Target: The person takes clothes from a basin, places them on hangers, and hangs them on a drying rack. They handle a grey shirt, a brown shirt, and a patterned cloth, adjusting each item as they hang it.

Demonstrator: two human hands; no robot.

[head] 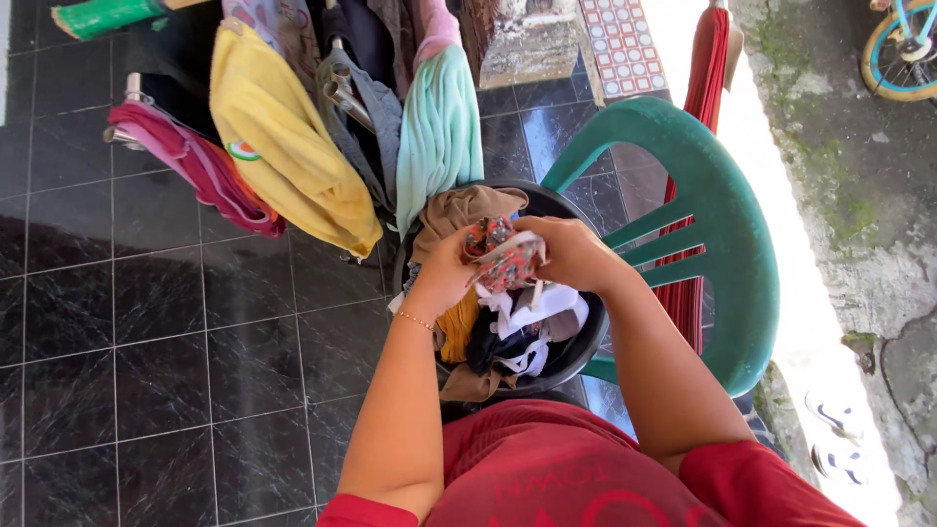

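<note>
Both hands hold a small patterned red, white and grey cloth point(503, 262) above a black basin point(576, 356) full of clothes. My left hand point(444, 273) grips its left side, with a thin bracelet on that wrist. My right hand point(571, 252) grips its right side from above. In the basin lie a brown garment point(459, 210), a mustard piece point(457, 327) and white and black pieces point(527, 322). The basin sits on a green plastic chair point(727, 224).
A drying rack at the top carries hanging clothes: a yellow garment point(288, 146), a pink one point(195, 161), a mint one point(439, 127) and a grey one point(366, 122). Dark glossy floor tiles point(146, 342) spread left. A concrete yard with a bicycle wheel point(903, 59) lies right.
</note>
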